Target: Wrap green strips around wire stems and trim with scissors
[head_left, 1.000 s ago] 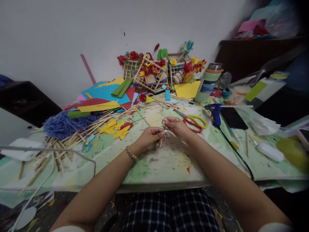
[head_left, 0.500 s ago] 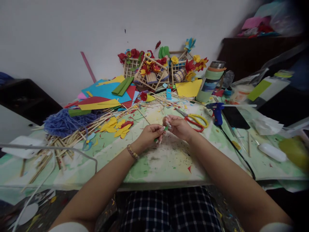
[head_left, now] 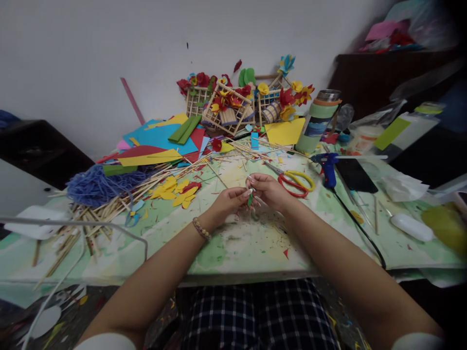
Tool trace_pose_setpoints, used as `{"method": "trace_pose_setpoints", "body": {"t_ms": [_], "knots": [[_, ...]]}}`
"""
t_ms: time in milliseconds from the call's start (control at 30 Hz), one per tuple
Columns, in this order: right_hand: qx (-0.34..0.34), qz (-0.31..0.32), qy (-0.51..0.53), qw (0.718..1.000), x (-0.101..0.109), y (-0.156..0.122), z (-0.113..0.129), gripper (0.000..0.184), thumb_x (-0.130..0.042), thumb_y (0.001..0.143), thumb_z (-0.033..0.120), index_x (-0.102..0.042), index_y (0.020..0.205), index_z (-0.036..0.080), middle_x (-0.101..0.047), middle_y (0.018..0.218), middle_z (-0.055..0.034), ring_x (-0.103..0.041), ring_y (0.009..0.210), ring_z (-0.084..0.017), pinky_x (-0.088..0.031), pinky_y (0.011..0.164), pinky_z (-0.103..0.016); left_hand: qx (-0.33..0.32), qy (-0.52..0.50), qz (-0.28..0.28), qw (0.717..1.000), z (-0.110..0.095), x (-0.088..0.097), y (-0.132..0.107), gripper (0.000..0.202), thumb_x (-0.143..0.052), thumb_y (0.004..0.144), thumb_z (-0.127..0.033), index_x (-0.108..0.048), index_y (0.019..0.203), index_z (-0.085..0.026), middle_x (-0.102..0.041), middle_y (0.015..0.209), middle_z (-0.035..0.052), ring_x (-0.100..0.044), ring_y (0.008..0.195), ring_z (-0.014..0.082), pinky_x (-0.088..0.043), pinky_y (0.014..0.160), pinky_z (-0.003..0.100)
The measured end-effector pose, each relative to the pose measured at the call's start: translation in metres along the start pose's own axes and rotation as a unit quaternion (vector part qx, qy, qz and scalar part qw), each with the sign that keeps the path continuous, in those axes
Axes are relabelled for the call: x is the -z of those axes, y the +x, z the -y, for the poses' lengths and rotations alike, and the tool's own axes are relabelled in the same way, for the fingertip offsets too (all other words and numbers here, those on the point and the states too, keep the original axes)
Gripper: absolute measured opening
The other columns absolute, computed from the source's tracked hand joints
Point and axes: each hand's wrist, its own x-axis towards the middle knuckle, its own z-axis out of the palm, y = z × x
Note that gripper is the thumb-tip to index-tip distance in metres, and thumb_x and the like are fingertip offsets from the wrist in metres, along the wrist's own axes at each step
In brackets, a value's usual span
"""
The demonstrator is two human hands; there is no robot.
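Green paper [head_left: 250, 200], left of the scissors [head_left: 286, 174], is clamped in the fingers of the left hand [head_left: 234, 199], likely steadying it for the right hand [head_left: 269, 188], whose bunched fingers, grip unclear, sit at its top.

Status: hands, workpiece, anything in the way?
Left hand pinching small green piece, material unclear; right hand close beside it. Red-and-yellow-handled metal scissors beyond right hand, apparently not obstructing.

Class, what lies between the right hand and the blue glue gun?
In the head view, red-and-yellow-handled scissors lie between the right hand and the glue gun.
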Motion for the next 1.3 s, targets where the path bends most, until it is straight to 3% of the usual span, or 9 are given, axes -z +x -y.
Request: {"method": "trace_pose_setpoints", "body": {"t_ms": [200, 433, 633, 900, 1033, 1167, 1300], "knots": [[0.015, -0.019, 0.002, 1.000, -0.005, -0.001, 0.002, 0.030, -0.077, 0.061, 0.039, -0.059, 0.061, 0.014, -0.053, 0.055, 0.0035, -0.045, 0.049, -0.007, -0.035, 0.050, -0.022, 0.042, -0.020, -0.045, 0.998, 0.003, -0.001, 0.002, 0.043, -0.078, 0.060, -0.048, -0.059, 0.074, -0.012, -0.058, 0.060, -0.0019, -0.047, 0.046, 0.0049, -0.032, 0.044, 0.018], [0.003, -0.020, 0.025, 0.999, -0.007, -0.002, 0.005, 0.028, -0.078, 0.057, 0.035, -0.059, 0.057, 0.014, -0.052, 0.054, 0.0033, -0.045, 0.051, -0.008, -0.034, 0.054, -0.024, 0.008, 0.011, -0.049, 0.999, -0.003, 0.000, 0.002, 0.046, -0.079, 0.053, -0.051, -0.059, 0.064, -0.011, -0.055, 0.056, -0.0017, -0.045, 0.046, 0.0056, -0.035, 0.046, 0.019], [0.002, -0.012, 0.007, 1.000, -0.004, -0.003, 0.005, 0.027, -0.075, 0.061, 0.037, -0.060, 0.058, 0.014, -0.052, 0.052, 0.0026, -0.046, 0.051, -0.008, -0.032, 0.054, -0.025, 0.003, 0.022, -0.040, 0.999, -0.002, 0.002, 0.003, 0.042, -0.078, 0.057, -0.048, -0.061, 0.065, -0.011, -0.056, 0.055, -0.0019, -0.045, 0.045, 0.0053, -0.033, 0.044, 0.019], [0.008, -0.069, -0.043, 0.997, -0.002, -0.001, 0.004, 0.030, -0.079, 0.058, 0.035, -0.057, 0.054, 0.015, -0.059, 0.058, 0.0009, -0.048, 0.055, -0.009, -0.033, 0.057, -0.026, 0.032, 0.040, -0.056, 0.997, -0.002, 0.004, 0.003, 0.036, -0.080, 0.056, -0.041, -0.064, 0.067, -0.011, -0.057, 0.054, -0.0018, -0.045, 0.045, 0.0056, -0.033, 0.046, 0.020], [0.014, -0.071, -0.030, 0.997, -0.003, -0.001, 0.005, 0.025, -0.080, 0.057, 0.033, -0.061, 0.057, 0.015, -0.057, 0.057, 0.0031, -0.045, 0.055, -0.007, -0.033, 0.057, -0.025, 0.030, 0.052, -0.044, 0.997, -0.001, 0.005, 0.002, 0.033, -0.079, 0.058, -0.039, -0.065, 0.068, -0.011, -0.057, 0.056, -0.0014, -0.046, 0.047, 0.0056, -0.033, 0.047, 0.020], [0.002, -0.053, 0.023, 0.998, -0.002, -0.003, 0.009, 0.026, -0.081, 0.054, 0.033, -0.071, 0.072, 0.017, -0.065, 0.072, 0.0004, -0.049, 0.060, -0.008, -0.037, 0.060, -0.024, 0.030, 0.044, -0.019, 0.998, 0.000, 0.005, 0.001, 0.033, -0.079, 0.059, -0.040, -0.066, 0.067, -0.011, -0.055, 0.054, -0.0023, -0.042, 0.045, 0.0044, -0.031, 0.045, 0.019], [-0.023, -0.040, 0.047, 0.998, -0.002, -0.006, 0.012, 0.027, -0.084, 0.051, 0.032, -0.072, 0.069, 0.016, -0.067, 0.074, -0.0011, -0.054, 0.065, -0.009, -0.040, 0.062, -0.024, 0.031, 0.027, -0.001, 0.999, -0.001, 0.003, 0.000, 0.035, -0.080, 0.056, -0.040, -0.064, 0.065, -0.011, -0.056, 0.055, -0.0015, -0.044, 0.046, 0.0047, -0.033, 0.045, 0.019]]}}
